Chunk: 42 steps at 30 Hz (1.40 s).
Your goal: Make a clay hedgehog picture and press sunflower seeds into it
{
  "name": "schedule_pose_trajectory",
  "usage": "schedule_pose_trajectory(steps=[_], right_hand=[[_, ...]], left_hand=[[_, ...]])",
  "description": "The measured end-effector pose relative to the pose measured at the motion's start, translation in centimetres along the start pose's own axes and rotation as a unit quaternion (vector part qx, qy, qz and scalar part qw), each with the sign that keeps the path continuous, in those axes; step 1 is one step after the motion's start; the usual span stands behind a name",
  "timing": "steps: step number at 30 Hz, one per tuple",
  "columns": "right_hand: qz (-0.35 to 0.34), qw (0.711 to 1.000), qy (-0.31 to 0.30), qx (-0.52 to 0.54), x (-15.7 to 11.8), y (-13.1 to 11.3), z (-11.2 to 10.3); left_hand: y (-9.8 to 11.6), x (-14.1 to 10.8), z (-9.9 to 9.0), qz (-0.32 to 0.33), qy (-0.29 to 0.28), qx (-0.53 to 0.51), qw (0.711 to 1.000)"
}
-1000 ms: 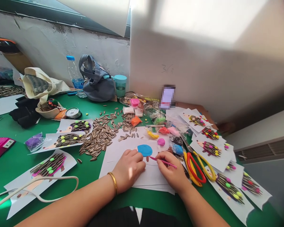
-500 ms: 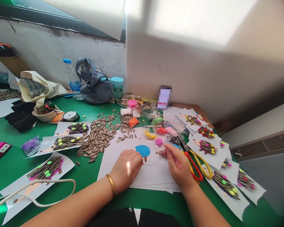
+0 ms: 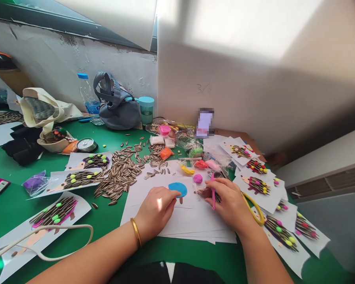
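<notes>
Surface: green table [image 3: 112, 215] set against a scuffed white wall, crowded with craft material; every place below is told from the blue clay disc.
Blue clay disc [image 3: 178, 189]: flat and round, pressed onto the top sheet of a stack of white paper [image 3: 189, 223] at mid-table.
Left hand [image 3: 155, 211]: lies on the paper just near-left of the disc, fingers curled, fingertips touching the disc's near-left edge; it grips nothing; a gold bangle [image 3: 135, 232] circles the wrist.
Right hand [image 3: 229, 203]: rests on the paper to the right of the disc, fingers closed around a thin pink tool [image 3: 213, 193] held upright, well clear of the disc.
Scissors: yellow handles [image 3: 256, 207] show just beyond the right hand, farther right of the disc; the blades are hidden.
Hedgehog cards right [image 3: 279, 232]: finished paper pieces with seed spines and coloured balls, fanned out to the right.
Hedgehog cards left [image 3: 56, 211]: three more, well to the left, with a white cable [image 3: 56, 232] looping over the nearest.
Pink clay ball [image 3: 197, 178]: just behind-right of the disc.
Sunflower seeds [image 3: 121, 173]: heap behind-left of the disc.
Clay bags [image 3: 192, 148]: plastic packets of coloured clay behind the disc.
Far edge: grey bag [image 3: 116, 104], water bottle [image 3: 87, 94] and teal cup [image 3: 146, 108] stand far behind-left, by the wall.
</notes>
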State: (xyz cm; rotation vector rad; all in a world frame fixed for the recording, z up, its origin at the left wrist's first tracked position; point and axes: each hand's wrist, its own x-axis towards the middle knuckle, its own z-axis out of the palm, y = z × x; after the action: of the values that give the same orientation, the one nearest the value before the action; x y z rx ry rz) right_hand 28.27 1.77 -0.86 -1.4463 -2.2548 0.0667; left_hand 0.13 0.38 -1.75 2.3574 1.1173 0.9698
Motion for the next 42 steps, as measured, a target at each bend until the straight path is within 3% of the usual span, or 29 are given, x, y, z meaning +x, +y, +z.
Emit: schedule_pose_trajectory(steps=[6, 10, 16, 23, 29, 33, 39, 42], right_hand=[[-0.017, 1.000, 0.002, -0.011, 0.3, -1.0, 0.5], [-0.050, 0.996, 0.041, 0.064, 0.2, -2.3, 0.0], [-0.085, 0.978, 0.032, 0.186, 0.3, -5.5, 0.4], [-0.087, 0.950, 0.020, 0.298, 0.6, -7.2, 0.9], [-0.012, 0.942, 0.015, 0.335, 0.2, -7.3, 1.1], [-0.013, 0.930, -0.024, 0.365, 0.1, -7.3, 1.0], [-0.001, 0.912, -0.055, 0.408, -0.2, -7.4, 1.8], [-0.006, 0.918, -0.024, 0.396, -0.2, -7.0, 2.1]], left_hand=[[0.1, 0.3, -0.2, -0.029, 0.016, -0.041, 0.999], [0.6, 0.5, -0.4, -0.022, 0.028, -0.098, 0.995], [1.3, 0.5, -0.4, -0.016, 0.091, -0.115, 0.989], [1.2, 0.5, -0.3, -0.038, 0.079, -0.116, 0.989], [1.0, 0.0, -0.3, 0.042, 0.086, -0.020, 0.995], [0.8, -0.1, 0.0, 0.053, 0.085, 0.022, 0.995], [0.4, 0.3, -0.2, 0.041, 0.044, -0.076, 0.995], [-0.3, 0.4, -0.7, 0.020, 0.014, -0.092, 0.995]])
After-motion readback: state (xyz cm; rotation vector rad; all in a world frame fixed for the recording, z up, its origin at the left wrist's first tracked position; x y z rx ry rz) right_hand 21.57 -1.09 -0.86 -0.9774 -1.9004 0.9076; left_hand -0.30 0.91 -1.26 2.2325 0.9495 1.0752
